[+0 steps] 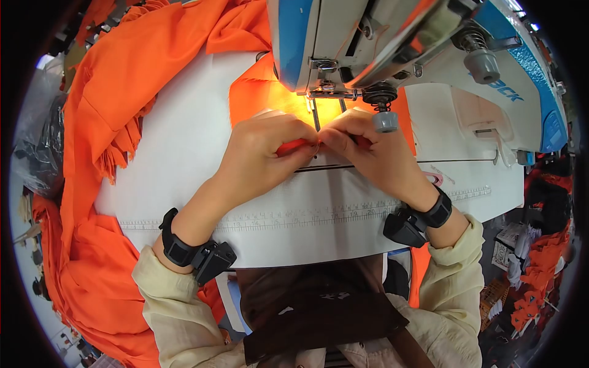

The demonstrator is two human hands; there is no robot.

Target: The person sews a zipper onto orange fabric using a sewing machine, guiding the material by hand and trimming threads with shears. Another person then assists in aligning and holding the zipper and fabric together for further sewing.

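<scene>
1. An orange fabric panel (248, 101) is laid on the white sewing table (184, 116), partly covered by the head of the sewing machine (515, 92) and by both hands.
2. The panel's visible spread is directed left to right across the table, with its left edge seen beyond the left hand (257, 147) and its right edge beside the right hand (386, 153). Its far edge is hidden under the machine, so its full long axis cannot be told.
3. By the left hand, a red-orange fold of the panel is pinched between thumb and curled fingers; the fingertips are pointed toward the right.
4. By the right hand, fabric is likewise gripped between thumb and bent fingers, pointed leftward. The two sets of fingertips are brought together just in front of the needle area, and the exact pinch point is partly hidden.
5. Two dark ridged strips (316, 116) are seen over the lamp-lit part of the panel, their length directed roughly toward the hands.
6. A ruler scale (294, 219) is set across the table, nearer the body than the hands, its length running left to right with a slight upward tilt at the right.
7. Larger orange cloth (116, 73) is heaped along the table's left side.
</scene>
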